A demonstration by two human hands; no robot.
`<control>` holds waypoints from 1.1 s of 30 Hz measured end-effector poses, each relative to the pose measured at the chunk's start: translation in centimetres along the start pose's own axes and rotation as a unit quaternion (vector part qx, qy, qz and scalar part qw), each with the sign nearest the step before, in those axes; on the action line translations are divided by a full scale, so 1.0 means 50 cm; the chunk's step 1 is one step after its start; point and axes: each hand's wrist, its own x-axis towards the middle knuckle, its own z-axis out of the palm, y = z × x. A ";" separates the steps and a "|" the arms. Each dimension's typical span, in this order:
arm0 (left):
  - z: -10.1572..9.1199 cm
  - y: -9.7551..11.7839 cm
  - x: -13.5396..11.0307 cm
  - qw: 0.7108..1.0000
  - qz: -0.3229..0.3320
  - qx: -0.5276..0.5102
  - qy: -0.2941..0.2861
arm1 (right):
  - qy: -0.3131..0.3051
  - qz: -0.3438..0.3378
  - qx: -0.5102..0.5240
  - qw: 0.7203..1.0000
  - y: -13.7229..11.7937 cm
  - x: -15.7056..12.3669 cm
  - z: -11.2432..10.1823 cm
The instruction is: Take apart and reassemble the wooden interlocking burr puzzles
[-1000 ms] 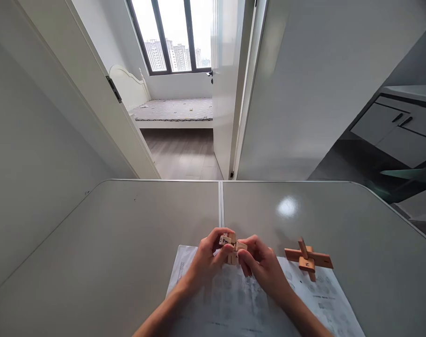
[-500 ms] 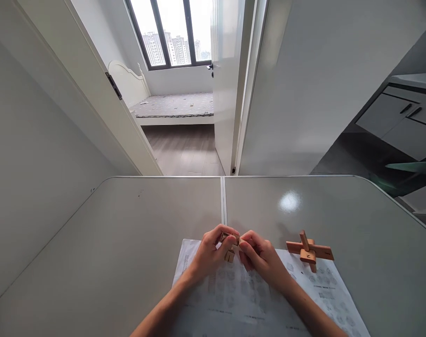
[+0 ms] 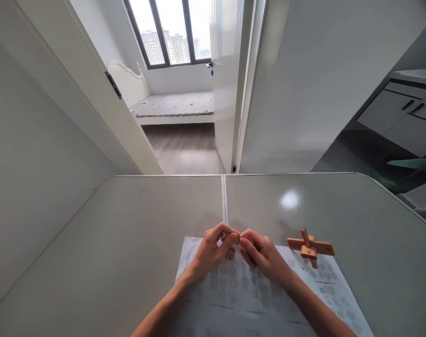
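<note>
My left hand (image 3: 212, 249) is closed, thumb and fingers gripping a small wooden puzzle (image 3: 236, 239) of light-brown pieces. A block end of it (image 3: 230, 254) with a dark mark pokes out below the thumb. My right hand (image 3: 262, 252) pinches at the right end of the same puzzle; its fingertips hide that end. Both hands are over a printed paper sheet (image 3: 234, 292). Farther right, a reddish-brown wooden puzzle (image 3: 308, 252) of crossed bars, with a letter on its front piece, stands at the sheet's upper right edge.
A grey tabletop (image 3: 128, 243) with a pale seam down its middle spreads around the sheet. Beyond its far edge are a doorway with an open white door (image 3: 227, 84), a bed (image 3: 174, 104) and a window. White cabinets (image 3: 391, 110) stand at the right.
The view has shifted slightly. Both hands keep nearly the same pose around the small wooden puzzle, and a little more space shows beneath the right fingers.
</note>
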 end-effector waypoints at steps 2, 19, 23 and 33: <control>0.000 -0.001 0.000 1.000 0.004 0.005 0.002 | -0.001 0.003 -0.002 1.000 -0.003 0.000 -0.001; 0.004 0.006 -0.007 0.999 0.029 0.028 -0.036 | 0.067 0.025 0.120 0.990 0.002 0.016 -0.007; -0.005 0.004 -0.001 0.999 0.006 -0.043 -0.001 | 0.082 0.012 0.132 0.988 0.006 0.017 -0.003; -0.019 -0.025 0.018 0.969 -0.046 -0.183 0.159 | 0.126 -0.118 -0.238 0.956 0.023 0.003 0.010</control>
